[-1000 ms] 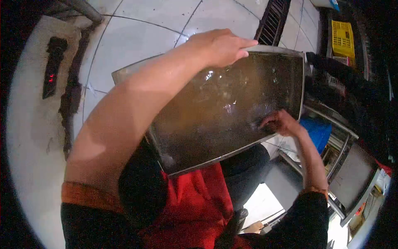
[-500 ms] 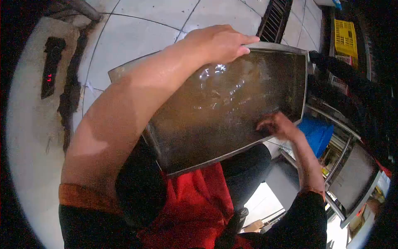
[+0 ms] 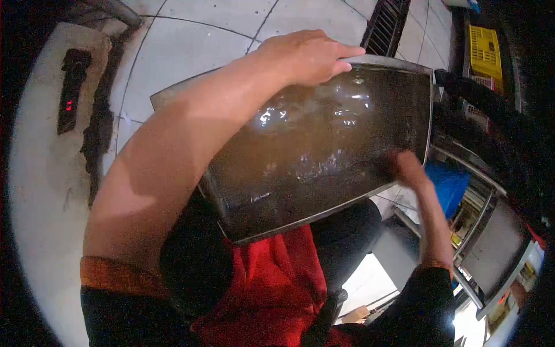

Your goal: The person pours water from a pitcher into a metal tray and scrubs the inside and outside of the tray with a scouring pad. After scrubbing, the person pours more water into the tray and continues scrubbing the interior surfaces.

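A rectangular metal tray [image 3: 324, 221] with brownish, shiny liquid in it lies tilted across my lap, over a red apron [image 3: 272, 283]. My left hand [image 3: 315, 58] grips its far rim, with the thumb and a finger showing at the edge. Over the right part of the tray, near its closer right corner, is my right hand [image 3: 406, 168]. It is blurred, and its fingertips are lost against the dark liquid. Light glints off ripples on the surface.
White floor tiles [image 3: 196, 43] lie beyond the tray, with a dark drain grate [image 3: 388, 28]. At the right are a yellow crate [image 3: 484, 51], a blue item [image 3: 444, 188] and a metal rack [image 3: 471, 168]. A pale surface with a red-lit display [image 3: 69, 105] stands left.
My right hand has moved slightly right and up over the tray, and its fingers have blurred. The ripples and glints in the liquid have shifted. My left hand stays at the far rim.
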Action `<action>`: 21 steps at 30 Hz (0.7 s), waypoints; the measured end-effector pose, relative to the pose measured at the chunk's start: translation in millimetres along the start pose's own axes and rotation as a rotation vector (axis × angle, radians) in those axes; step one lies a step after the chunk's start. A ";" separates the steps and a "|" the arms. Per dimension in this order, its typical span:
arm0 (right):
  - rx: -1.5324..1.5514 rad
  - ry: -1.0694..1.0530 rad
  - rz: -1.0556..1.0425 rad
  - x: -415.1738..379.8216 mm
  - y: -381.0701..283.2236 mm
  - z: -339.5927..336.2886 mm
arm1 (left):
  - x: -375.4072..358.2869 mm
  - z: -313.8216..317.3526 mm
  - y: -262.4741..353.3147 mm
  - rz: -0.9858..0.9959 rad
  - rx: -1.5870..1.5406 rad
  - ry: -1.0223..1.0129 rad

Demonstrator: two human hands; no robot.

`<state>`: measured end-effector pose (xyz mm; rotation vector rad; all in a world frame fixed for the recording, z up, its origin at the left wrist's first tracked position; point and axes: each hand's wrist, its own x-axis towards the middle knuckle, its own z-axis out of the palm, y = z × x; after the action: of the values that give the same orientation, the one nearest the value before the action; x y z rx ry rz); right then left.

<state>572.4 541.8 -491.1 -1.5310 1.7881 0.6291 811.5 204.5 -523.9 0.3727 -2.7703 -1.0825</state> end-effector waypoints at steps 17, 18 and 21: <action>-0.258 -0.101 0.167 5.8 9.2 -13.7 | -2.9 3.2 4.9 0.092 -0.025 0.079; -0.238 -0.100 0.127 2.5 -1.0 -22.5 | -5.8 2.3 0.9 0.062 -0.036 0.054; -0.270 -0.114 0.124 13.7 31.7 6.2 | 1.9 -0.8 5.8 -0.014 -0.047 -0.097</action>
<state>541.7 543.5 -507.9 -1.5301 1.7761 1.0333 808.8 207.6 -519.2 0.3436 -2.8242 -1.1972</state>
